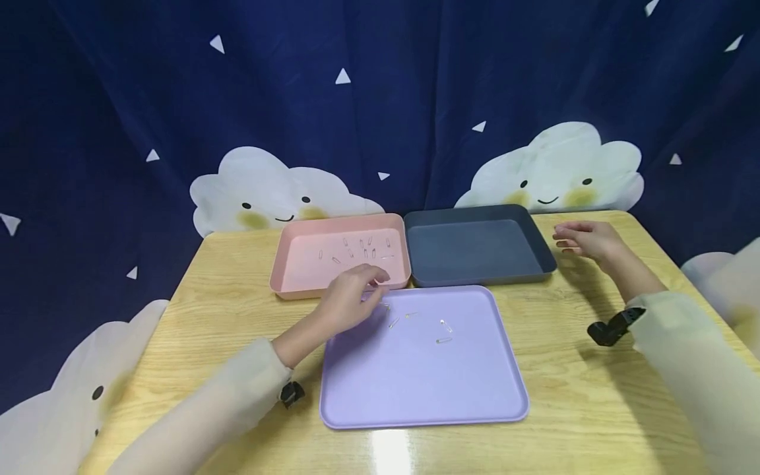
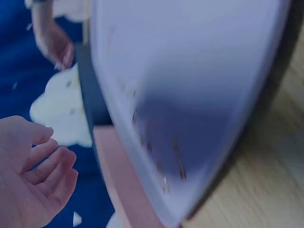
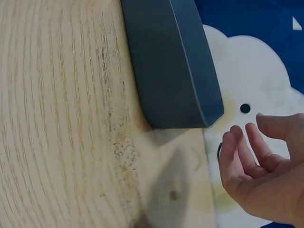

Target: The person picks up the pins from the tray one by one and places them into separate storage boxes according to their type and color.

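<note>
My left hand [image 1: 354,300] hovers over the far left corner of the lilac tray [image 1: 415,389], by the near wall of the pink tray [image 1: 309,284]. In the left wrist view that hand [image 2: 35,173] has loosely bent fingers, and nothing shows between them. Several small safety pins [image 1: 444,340] lie scattered on the lilac tray; some are partly hidden behind the hand. More safety pins [image 1: 336,260] lie in the pink tray. Beside the right end of the dark grey tray [image 1: 475,247], my right hand [image 1: 594,243] is held in the air, fingers relaxed and holding nothing.
All three trays touch or nearly touch on a wooden table [image 1: 249,277]. No pins show inside the dark grey tray. Behind the table hangs a dark blue curtain [image 1: 392,119] with white clouds. Each wrist wears a black camera mount [image 1: 614,326].
</note>
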A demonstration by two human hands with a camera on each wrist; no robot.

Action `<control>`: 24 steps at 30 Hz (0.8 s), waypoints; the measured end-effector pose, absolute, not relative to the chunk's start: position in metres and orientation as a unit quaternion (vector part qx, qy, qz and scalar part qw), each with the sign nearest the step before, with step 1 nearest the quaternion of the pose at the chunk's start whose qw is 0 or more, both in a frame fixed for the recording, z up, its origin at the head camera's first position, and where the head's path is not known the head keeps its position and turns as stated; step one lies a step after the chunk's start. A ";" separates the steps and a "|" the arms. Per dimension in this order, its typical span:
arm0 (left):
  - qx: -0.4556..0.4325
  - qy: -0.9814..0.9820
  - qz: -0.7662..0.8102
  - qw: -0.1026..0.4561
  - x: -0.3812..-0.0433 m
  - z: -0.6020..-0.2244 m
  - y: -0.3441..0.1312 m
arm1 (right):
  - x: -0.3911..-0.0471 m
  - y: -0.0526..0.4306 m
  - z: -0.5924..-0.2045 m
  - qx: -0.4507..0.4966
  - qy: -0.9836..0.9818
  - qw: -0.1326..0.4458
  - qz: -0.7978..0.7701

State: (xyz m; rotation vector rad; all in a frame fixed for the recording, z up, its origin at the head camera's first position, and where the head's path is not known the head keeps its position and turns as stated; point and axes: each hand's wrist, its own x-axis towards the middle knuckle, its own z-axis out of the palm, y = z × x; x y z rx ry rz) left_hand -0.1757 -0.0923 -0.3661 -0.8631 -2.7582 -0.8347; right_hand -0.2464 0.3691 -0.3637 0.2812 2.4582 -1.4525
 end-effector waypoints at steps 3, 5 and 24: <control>-0.319 -0.911 -0.259 0.030 -0.172 -0.368 -0.077 | -0.253 0.376 -0.369 0.108 0.803 0.185 -0.556; -0.341 -0.904 -0.258 0.000 -0.170 -0.369 -0.068 | -0.258 0.380 -0.373 0.116 0.765 0.216 -0.596; -0.370 -0.906 -0.165 -0.125 -0.155 -0.394 -0.009 | -0.279 0.389 -0.385 0.128 0.712 0.285 -0.629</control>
